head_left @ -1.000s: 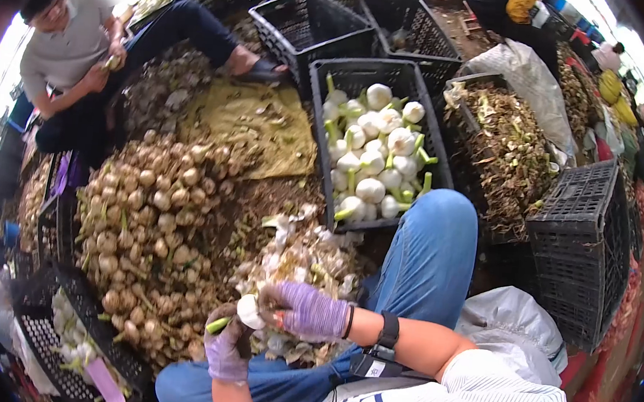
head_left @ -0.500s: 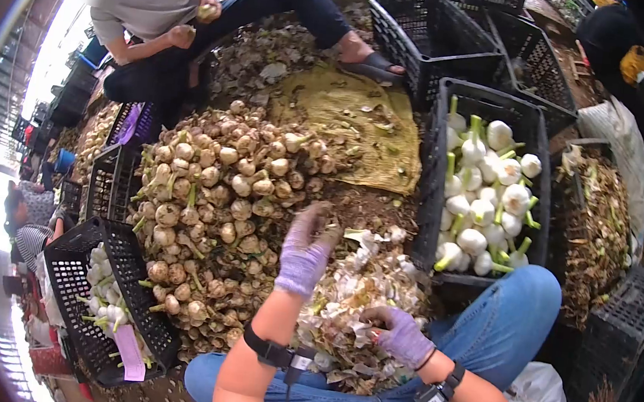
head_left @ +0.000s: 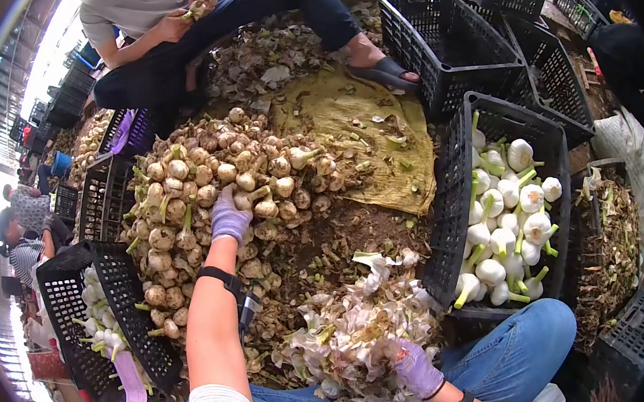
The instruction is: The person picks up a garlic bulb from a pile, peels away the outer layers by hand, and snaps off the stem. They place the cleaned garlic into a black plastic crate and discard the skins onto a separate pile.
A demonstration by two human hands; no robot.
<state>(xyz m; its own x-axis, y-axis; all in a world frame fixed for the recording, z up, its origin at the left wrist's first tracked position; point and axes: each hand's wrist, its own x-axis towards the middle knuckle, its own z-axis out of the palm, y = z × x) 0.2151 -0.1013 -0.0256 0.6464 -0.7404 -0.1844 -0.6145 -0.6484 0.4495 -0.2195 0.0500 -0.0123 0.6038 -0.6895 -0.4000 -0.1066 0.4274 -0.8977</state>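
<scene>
My left hand (head_left: 230, 220), in a purple glove, reaches into a heap of unpeeled garlic (head_left: 192, 181) with dirty skins and short stems. Its fingers and thumb are around a garlic bulb (head_left: 244, 200) at the heap's near side. My right hand (head_left: 419, 372), gloved the same way, is low over a mound of loose garlic skins (head_left: 358, 313) by my knee. Its fingers are curled, and a small red bit shows at the fingertips; what it belongs to is hidden. Cleaned white garlic bulbs (head_left: 503, 238) with green stems fill a black crate (head_left: 445, 213) to the right.
Opposite sits a person (head_left: 147, 6) holding garlic in both hands. A yellow woven sack (head_left: 345, 126) lies between us. More black crates (head_left: 445, 54) stand behind it. At left, a tilted crate (head_left: 66, 285) holds white garlic and a pink tag (head_left: 130, 379). A trimmings container (head_left: 612, 252) stands far right.
My left hand has moved left from above the skins to the unpeeled heap and closed around a bulb. My right hand has shifted slightly right and down. The whole view has turned a little.
</scene>
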